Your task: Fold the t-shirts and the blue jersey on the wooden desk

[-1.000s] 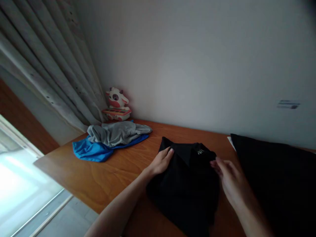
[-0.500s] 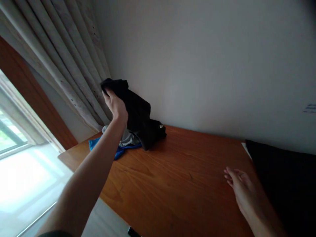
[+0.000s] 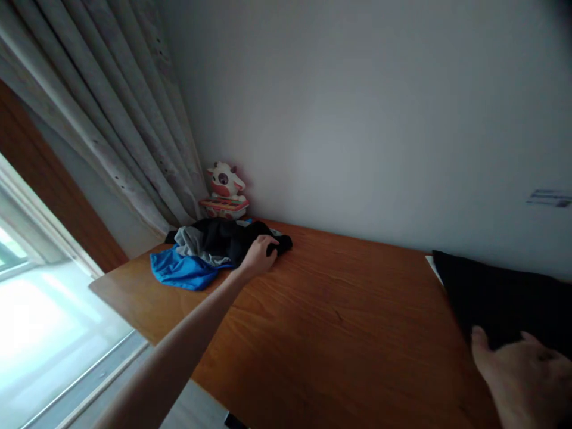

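My left hand (image 3: 260,253) reaches out to a heap of clothes at the far left of the wooden table. Its fingers and thumb are closed on the edge of a black garment (image 3: 227,237), which lies crumpled there. A grey piece of cloth (image 3: 190,241) and a bright blue garment (image 3: 179,269) show from under the black one. At the lower right, my right hand (image 3: 522,369) is open, thumb apart from the fingers, over the near part of a flat black cloth (image 3: 504,292). Whether it touches that cloth, I cannot tell.
Behind the clothes, a toy cow with a small keyboard (image 3: 224,193) stands in the corner. A curtain (image 3: 102,107) and a bright window ledge (image 3: 49,333) border the wooden table (image 3: 339,333) on the left. A pale wall (image 3: 348,119) rises behind it.
The raised black garment has come down flat onto the heap, uncovering the toy cow. My left hand has moved down and right. My right hand has moved right, over the flat black cloth.
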`<state>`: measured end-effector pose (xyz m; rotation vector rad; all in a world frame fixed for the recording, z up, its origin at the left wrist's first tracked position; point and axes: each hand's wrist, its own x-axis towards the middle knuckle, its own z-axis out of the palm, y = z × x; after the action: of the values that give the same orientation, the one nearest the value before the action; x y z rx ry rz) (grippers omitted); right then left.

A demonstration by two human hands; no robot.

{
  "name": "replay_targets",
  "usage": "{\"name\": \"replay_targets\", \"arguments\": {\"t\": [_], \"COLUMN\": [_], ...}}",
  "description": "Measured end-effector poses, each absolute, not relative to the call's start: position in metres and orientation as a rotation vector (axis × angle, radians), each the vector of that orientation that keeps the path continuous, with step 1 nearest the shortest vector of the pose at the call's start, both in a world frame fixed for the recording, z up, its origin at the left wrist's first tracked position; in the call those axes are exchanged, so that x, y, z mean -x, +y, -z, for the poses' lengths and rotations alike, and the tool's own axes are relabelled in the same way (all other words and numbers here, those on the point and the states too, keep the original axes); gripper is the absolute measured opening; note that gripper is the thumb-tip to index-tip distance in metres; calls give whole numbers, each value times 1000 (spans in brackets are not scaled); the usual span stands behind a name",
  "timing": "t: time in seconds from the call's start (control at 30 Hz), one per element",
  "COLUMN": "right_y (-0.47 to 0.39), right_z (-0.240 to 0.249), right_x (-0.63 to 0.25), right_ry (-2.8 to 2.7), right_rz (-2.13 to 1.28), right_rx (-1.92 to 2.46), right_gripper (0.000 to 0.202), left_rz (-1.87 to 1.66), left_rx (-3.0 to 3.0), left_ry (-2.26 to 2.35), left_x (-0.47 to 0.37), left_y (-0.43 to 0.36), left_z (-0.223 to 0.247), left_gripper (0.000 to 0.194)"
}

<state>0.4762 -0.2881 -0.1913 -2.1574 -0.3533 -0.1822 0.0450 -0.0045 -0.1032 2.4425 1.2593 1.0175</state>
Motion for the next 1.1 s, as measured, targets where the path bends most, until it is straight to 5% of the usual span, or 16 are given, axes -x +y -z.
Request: {"name": "replay_targets", "arguments": {"t": [0.27,0.7,0.9,1.1], "right_y": [-297,-267,-259,-255], "right_z": [192,134,107,142], "right_x": [-484,-411,-346,-383], "right_ry": [-385,-692,-1429,-1003], "right_rz": [250,601,-388,163], "right_rx": [2408,1741,1362,1789], "right_gripper": [28,30,40,47], "left_rz": [-921,-738,-744,-751], "left_rx": [-2351,-2071,-1750,-2273], "left_ry": [731,667,723,866], "left_x": [-141,-155,-153,-141], "left_y": [-81,-109,-116,-106], "left_z": [169,163,151,161], "left_gripper": [18,33,54,54]}}
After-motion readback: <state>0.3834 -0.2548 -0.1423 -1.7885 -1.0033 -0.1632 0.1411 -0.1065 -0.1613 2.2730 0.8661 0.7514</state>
